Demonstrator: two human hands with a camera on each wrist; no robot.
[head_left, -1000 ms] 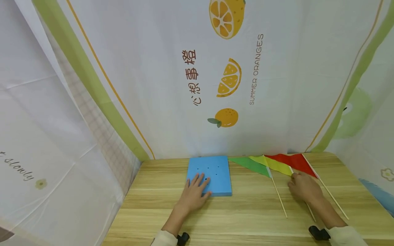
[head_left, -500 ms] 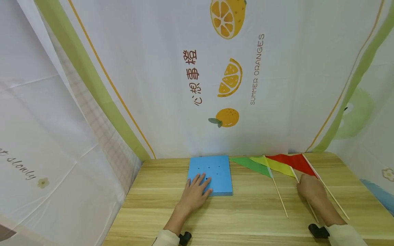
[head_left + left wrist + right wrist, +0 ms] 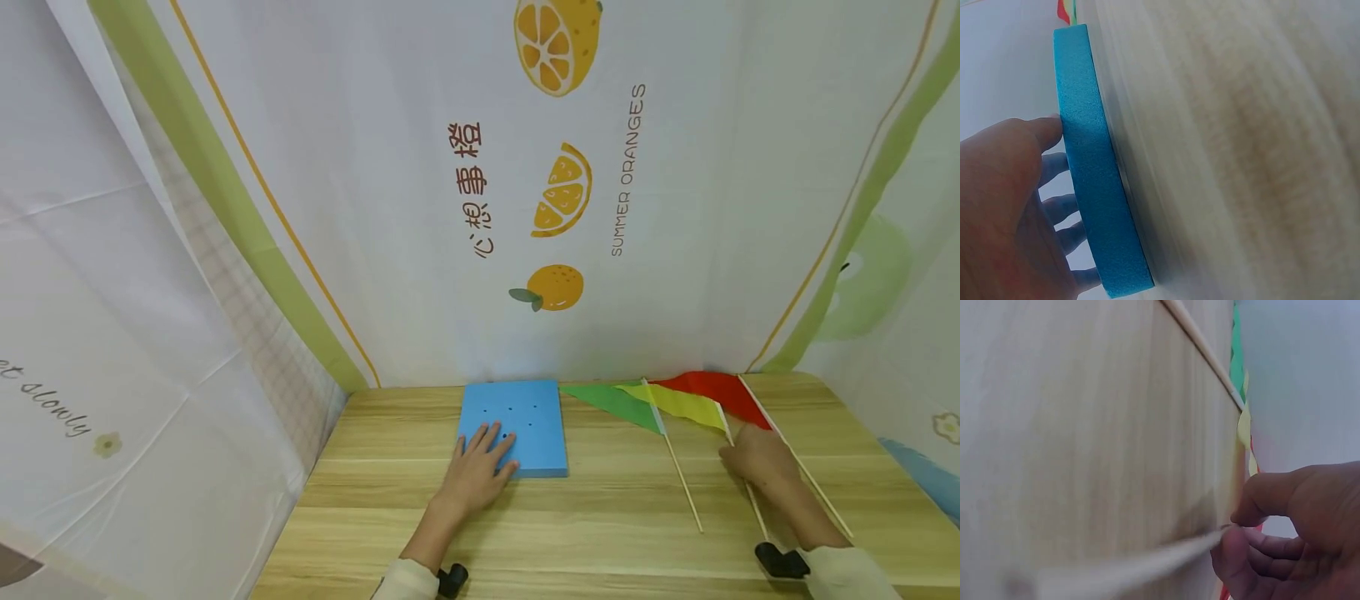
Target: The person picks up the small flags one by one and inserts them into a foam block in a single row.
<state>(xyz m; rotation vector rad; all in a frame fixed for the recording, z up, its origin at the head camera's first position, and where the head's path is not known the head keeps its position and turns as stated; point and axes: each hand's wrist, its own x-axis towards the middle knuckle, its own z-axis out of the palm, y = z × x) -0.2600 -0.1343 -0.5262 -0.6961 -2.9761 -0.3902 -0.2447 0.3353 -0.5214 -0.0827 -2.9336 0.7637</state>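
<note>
- 1 blue block (image 3: 538, 450) lies on 1 wooden desk (image 3: 585, 533); 5 small dark spots show on its top.
- 1 left hand (image 3: 471, 475) rests on the blue block's near left part, its grip spread.
- 3 flags, each on 1 pale stick, are right of the blue block: the green flag (image 3: 618, 407) nearest it, the yellow flag (image 3: 688, 407) farther, the red flag (image 3: 723, 393) farthest.
- 1 right hand (image 3: 763, 460), well right of the blue block, has its grip pinching the yellow flag's stick (image 3: 756, 510); blur in the right wrist view leaves me unable to tell whether that stick touches the desk.
- 3 orange prints (image 3: 564, 192) mark the white cloth (image 3: 375, 250) behind the blue block.
</note>
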